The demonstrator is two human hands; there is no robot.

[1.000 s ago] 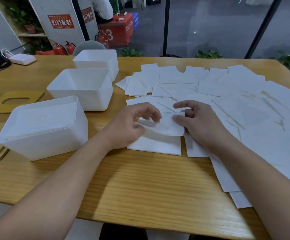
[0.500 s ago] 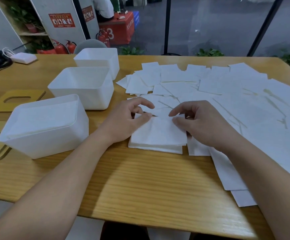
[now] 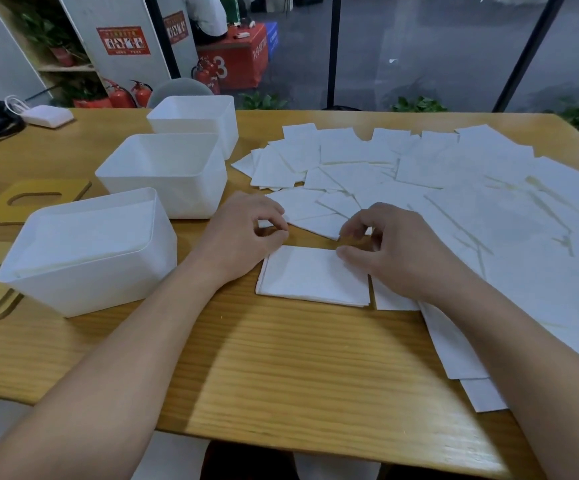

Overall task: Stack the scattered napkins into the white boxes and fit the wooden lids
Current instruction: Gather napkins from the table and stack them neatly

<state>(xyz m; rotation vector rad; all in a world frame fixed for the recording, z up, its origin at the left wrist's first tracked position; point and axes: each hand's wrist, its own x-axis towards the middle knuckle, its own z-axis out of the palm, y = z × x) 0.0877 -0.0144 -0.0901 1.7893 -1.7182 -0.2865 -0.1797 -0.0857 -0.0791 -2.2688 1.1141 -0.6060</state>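
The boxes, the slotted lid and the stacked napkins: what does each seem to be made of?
Nearest white box: likely plastic, smooth and slightly translucent, since its contents show through the wall. Slotted lid: looks like flat light wood or bamboo, matte, with a cut-out oval slot. Napkin stack: thin white paper tissue, soft matte, with layered edges visible.

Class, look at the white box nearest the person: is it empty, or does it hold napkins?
It holds napkins. Through the open top of the nearest white box a flat white stack fills it nearly to the rim; no lid is on it.
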